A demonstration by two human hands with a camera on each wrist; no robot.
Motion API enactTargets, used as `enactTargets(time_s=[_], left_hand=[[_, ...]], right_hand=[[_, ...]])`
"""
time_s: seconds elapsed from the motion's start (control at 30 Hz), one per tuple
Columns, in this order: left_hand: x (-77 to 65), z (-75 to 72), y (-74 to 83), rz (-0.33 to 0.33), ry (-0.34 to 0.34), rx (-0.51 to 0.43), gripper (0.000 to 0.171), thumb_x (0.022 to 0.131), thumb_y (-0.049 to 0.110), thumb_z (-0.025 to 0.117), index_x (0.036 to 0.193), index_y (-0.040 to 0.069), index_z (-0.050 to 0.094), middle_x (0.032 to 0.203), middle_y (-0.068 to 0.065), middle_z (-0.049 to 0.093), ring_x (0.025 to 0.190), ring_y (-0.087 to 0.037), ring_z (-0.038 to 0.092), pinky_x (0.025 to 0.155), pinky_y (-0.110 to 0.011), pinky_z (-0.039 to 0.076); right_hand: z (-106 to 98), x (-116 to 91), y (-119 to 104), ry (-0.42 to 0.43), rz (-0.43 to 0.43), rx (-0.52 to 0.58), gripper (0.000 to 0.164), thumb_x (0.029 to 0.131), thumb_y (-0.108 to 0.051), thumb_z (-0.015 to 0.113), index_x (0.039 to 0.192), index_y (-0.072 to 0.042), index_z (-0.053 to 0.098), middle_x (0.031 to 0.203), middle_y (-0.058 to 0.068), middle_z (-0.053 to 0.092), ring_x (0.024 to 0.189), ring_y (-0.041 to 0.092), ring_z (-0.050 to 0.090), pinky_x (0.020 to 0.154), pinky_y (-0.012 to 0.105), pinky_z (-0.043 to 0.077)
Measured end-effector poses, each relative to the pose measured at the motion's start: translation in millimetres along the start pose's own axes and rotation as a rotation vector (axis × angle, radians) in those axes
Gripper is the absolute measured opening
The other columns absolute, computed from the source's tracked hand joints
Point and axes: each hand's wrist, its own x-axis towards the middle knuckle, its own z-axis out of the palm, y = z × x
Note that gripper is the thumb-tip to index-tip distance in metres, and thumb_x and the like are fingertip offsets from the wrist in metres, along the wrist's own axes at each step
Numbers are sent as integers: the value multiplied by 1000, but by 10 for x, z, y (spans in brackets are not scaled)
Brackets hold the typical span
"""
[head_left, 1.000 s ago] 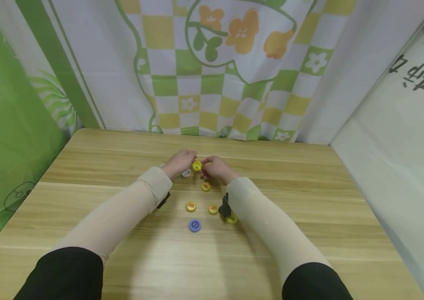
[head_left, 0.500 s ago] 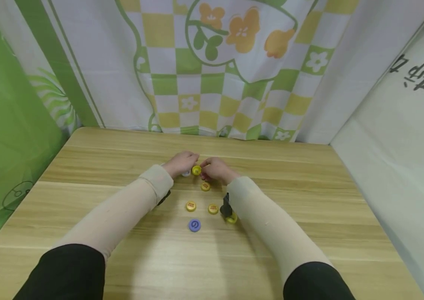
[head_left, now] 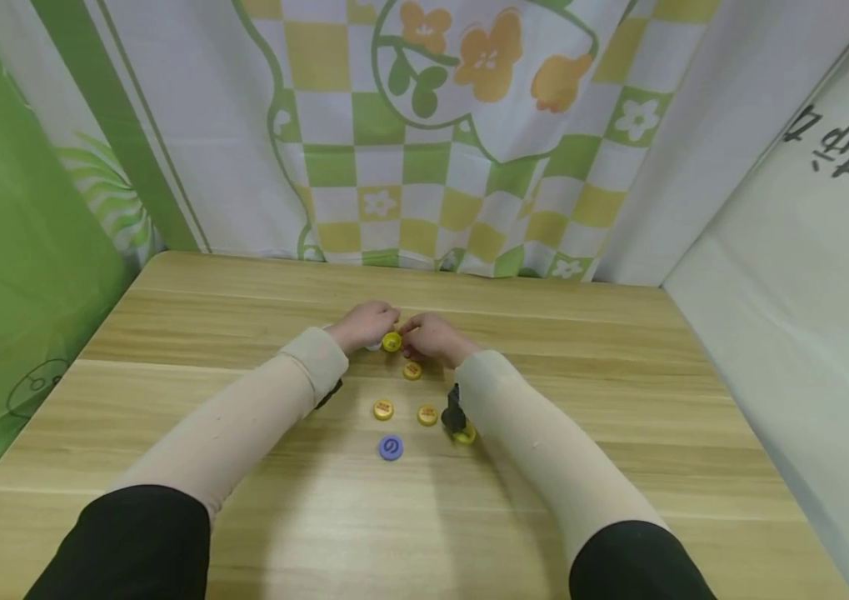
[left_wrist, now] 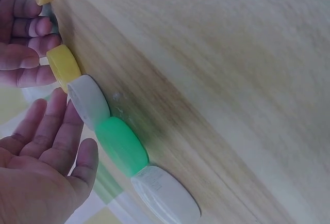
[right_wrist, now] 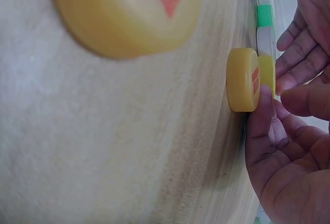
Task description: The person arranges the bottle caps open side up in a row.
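Note:
A yellow bottle cap [head_left: 392, 342] lies between my two hands at the end of a row of caps. In the left wrist view that row continues with a white cap [left_wrist: 89, 101], a green cap [left_wrist: 122, 145] and a second white cap [left_wrist: 166, 195], side by side. My left hand [head_left: 367, 324] is at the row's far side, its extended fingertips right at the yellow and white caps. From the right, my right hand [head_left: 433, 337] brings its fingertips to the yellow cap, fingers loosely bent. In the head view the left hand hides the green cap.
Just nearer than the right hand sits a golden cap [head_left: 412, 370]. Two more golden caps, one at left [head_left: 382, 409] and one at right [head_left: 427, 415], lie closer to me with a purple cap [head_left: 391, 447]. A yellow cap [head_left: 465, 432] is partly under the right wrist camera.
The yellow cap has shifted slightly toward me and left, up against the white cap. Both hands moved a little with it; the other caps stayed where they were.

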Motion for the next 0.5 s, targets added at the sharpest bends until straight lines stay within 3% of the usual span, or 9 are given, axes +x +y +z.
enactTargets(time_s=[0.3,0.5], left_hand=[[-26,-11,6,-33,4,-124,52,112,28,31,147,-8,47,139,-25,58,130,-37,54,109,-47,46],[-72,-18,-8,-20,33,-174,50,112,27,32,143,-8,50,136,-26,59,127,-38,55,106,-48,48]], right_hand=[[-19,-17,-15,-8,17,15,29,105,-4,51,130,6,63,98,11,68,82,15,63,74,25,57],[-24,-34,-4,2,2,-17,27,104,-4,53,127,4,65,100,12,68,85,16,63,75,26,57]])
